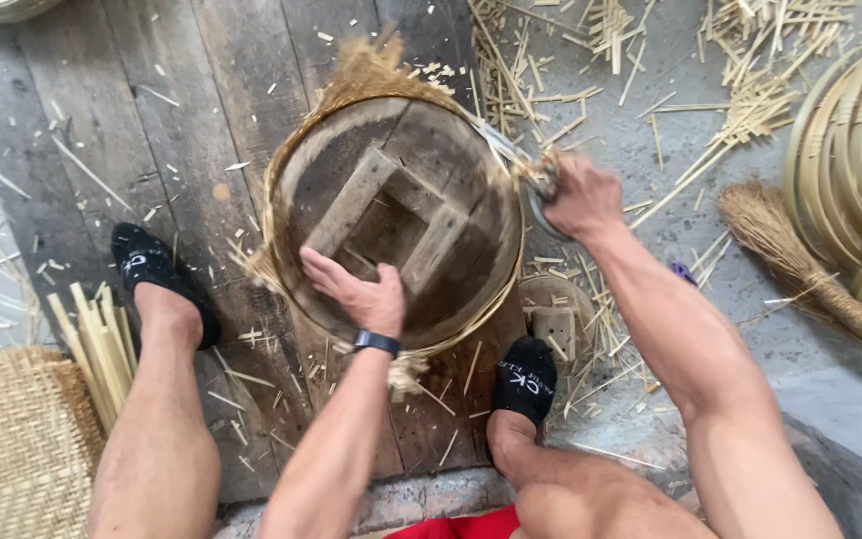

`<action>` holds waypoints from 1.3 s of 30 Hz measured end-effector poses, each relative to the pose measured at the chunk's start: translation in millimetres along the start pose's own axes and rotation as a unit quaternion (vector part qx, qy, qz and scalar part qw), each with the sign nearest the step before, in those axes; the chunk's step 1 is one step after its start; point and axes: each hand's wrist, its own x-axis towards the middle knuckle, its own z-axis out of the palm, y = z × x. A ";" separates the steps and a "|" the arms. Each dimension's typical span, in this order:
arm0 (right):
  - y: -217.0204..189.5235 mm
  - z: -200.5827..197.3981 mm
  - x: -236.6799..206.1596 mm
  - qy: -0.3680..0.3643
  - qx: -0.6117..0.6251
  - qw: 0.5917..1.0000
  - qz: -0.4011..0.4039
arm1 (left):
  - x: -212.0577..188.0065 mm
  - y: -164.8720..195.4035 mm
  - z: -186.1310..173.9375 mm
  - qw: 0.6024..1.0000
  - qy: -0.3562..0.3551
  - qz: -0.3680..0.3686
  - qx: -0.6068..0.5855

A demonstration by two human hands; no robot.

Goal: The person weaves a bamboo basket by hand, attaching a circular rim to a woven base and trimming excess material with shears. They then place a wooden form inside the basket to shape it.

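The round wooden form [396,215] lies flat on the dark plank floor [102,110], in the middle of the view between the person's two feet. A woven bamboo mat is stretched over it, and its frayed edge [361,70] stands out around the rim, most of all at 12 o'clock and at 6 o'clock. The form is a disc, so it has no real long axis; the square wooden frame on its face sits turned, with its bars running from about 1 o'clock to 7 o'clock.

The left hand [356,289] lies flat and open on the face of the form, at about 6 o'clock, and presses it down. The right hand [581,195] is clenched around a metal blade tool [511,160] at the rim, at about 3 o'clock; the blade points toward 10 o'clock, along the edge.

I judge that the step in hand is the trimming of the loose strands around the rim. The next move calls for a steady press of the flat hand and a cut that keeps close to the edge.

Farther out, a bundle of bamboo strips [97,349] and a woven basket [12,439] are at 8 o'clock, a small broom [800,265] and coiled bamboo hoops [850,160] at 3 o'clock, and cut splinters [591,60] at 1 o'clock.
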 end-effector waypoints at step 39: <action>-2.6 -2.0 -63.6 0.061 0.015 0.997 0.037 | 46.6 -8.2 -31.5 0.983 -0.132 0.125 -0.014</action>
